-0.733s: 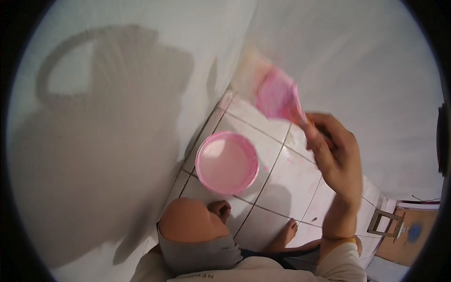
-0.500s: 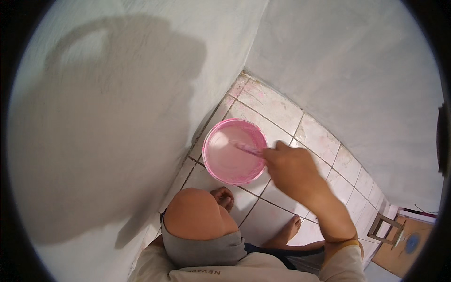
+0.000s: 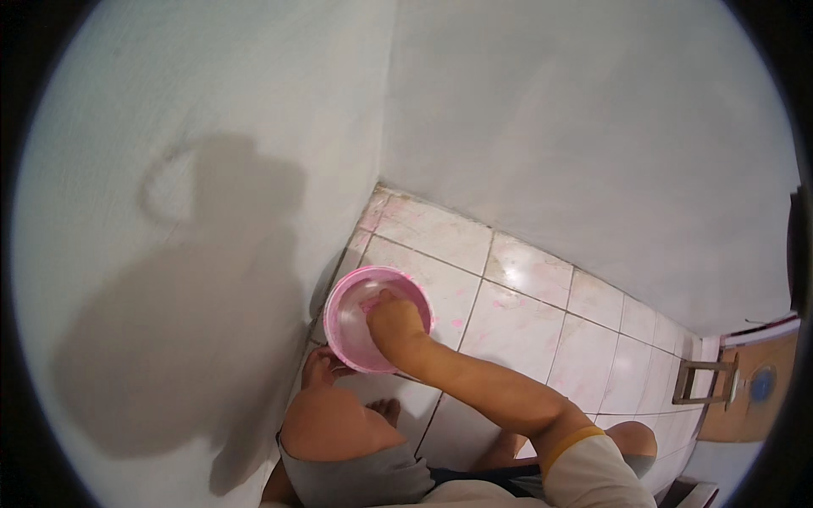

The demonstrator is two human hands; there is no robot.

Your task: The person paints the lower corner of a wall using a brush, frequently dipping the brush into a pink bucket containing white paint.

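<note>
— Pink bucket (image 3: 398, 277): whereabouts?
— On the tiled floor (image 3: 521, 334), just off centre toward seven o'clock.
— Fingers?
— Right hand (image 3: 396, 326): down inside, apparently clamped on a mostly hidden pink tool (image 3: 370, 303). Left hand (image 3: 320, 368): at the bucket's seven o'clock, against or just beside the rim; grip impossible to tell.
— Progress?
— Probably mid-dip, with pale pink liquid (image 3: 354, 339) left. Pink spots (image 3: 457, 323) toward three o'clock, uncleaned. Left wall (image 3: 279, 68) and right wall (image 3: 576, 152) pale; finished or not, impossible to judge.
</note>
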